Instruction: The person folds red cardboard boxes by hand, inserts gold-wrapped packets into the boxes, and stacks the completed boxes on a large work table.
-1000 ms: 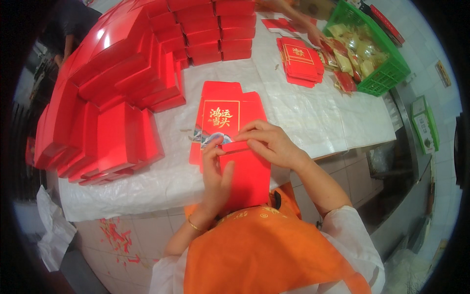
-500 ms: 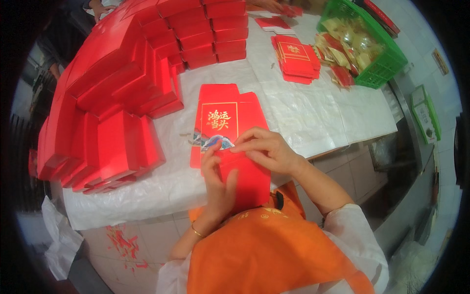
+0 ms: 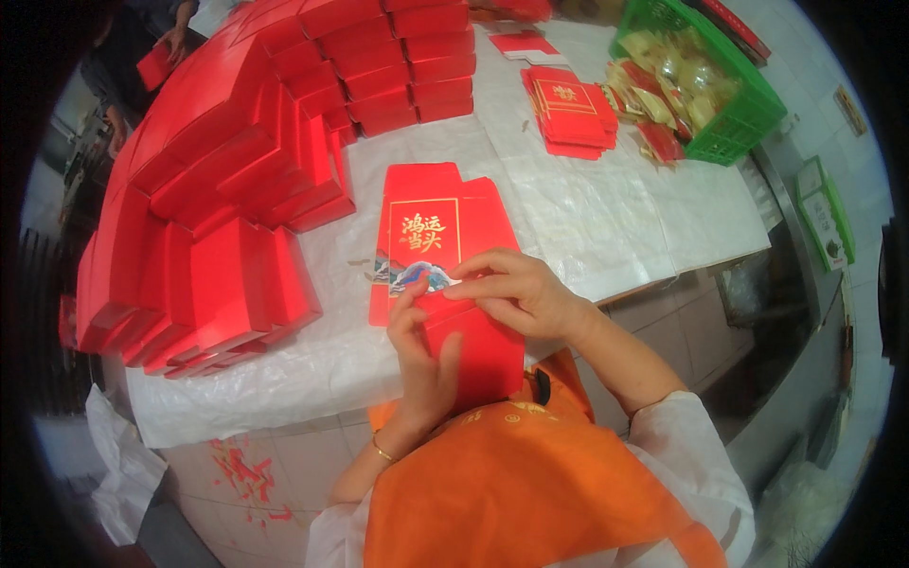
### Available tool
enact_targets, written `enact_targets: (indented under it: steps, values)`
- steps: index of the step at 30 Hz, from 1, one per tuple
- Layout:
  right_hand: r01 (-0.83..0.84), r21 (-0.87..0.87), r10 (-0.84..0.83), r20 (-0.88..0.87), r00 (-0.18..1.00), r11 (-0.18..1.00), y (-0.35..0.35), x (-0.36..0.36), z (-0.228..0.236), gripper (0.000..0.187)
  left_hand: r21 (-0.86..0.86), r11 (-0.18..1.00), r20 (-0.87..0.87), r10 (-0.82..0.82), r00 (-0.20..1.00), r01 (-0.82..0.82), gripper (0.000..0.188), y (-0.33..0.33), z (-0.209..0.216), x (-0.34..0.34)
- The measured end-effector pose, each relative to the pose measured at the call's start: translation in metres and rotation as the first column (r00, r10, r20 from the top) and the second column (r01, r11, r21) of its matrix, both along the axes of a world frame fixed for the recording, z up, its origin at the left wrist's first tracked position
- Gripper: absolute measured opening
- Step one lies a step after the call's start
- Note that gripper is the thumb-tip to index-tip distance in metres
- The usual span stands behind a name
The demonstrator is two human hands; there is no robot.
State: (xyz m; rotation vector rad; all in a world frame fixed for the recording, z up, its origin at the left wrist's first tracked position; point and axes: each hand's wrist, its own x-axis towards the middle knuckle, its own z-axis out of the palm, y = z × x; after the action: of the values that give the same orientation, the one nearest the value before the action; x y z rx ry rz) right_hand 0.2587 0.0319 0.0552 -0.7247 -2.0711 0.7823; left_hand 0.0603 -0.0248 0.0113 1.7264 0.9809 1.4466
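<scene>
A flat red carton (image 3: 488,227), printed with a gold frame, gold characters and a blue-and-white mountain, lies in front of me at the table's near edge. It rests on a second red piece that shows at its left side. My left hand (image 3: 423,355) has its fingers curled at the carton's left edge, index tip on the mountain print and thumb lying apart over the red panel. My right hand (image 3: 521,292) pinches at the right end of the mountain's cut edge. What lies between its fingertips is too small to make out.
Red boxes (image 3: 213,161) are stacked high on the left. Flat printed cartons (image 3: 573,114) lie beyond, beside a green crate (image 3: 734,142) of clear and gold packets. A co-worker's hand (image 3: 175,43) is at far left. Red scraps (image 3: 244,473) litter the floor.
My left index finger has drawn back slightly, showing more of the mountain; my right hand barely moved. A co-worker's hand at far left now has a red box; the hand at the top has left view.
</scene>
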Motion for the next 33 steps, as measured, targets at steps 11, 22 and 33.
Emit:
enact_targets:
  steps: [11,22,33]
  values:
    - [-0.018,0.089,0.009,0.108,0.994,0.996,-0.002,0.003,0.005,0.045,-0.001,1.0,0.013,0.017,1.0,-0.017,0.051,-0.004,-0.001,0.004]
    - [0.014,0.169,-0.037,0.132,0.991,0.985,-0.009,0.001,0.004,0.045,0.045,0.994,-0.181,0.107,0.978,-0.1,0.045,-0.01,0.014,0.0]
    - [0.03,0.144,-0.05,0.138,0.989,0.989,-0.017,-0.005,0.004,0.04,-0.024,0.997,-0.137,0.067,0.988,-0.071,0.041,-0.011,0.012,0.0]
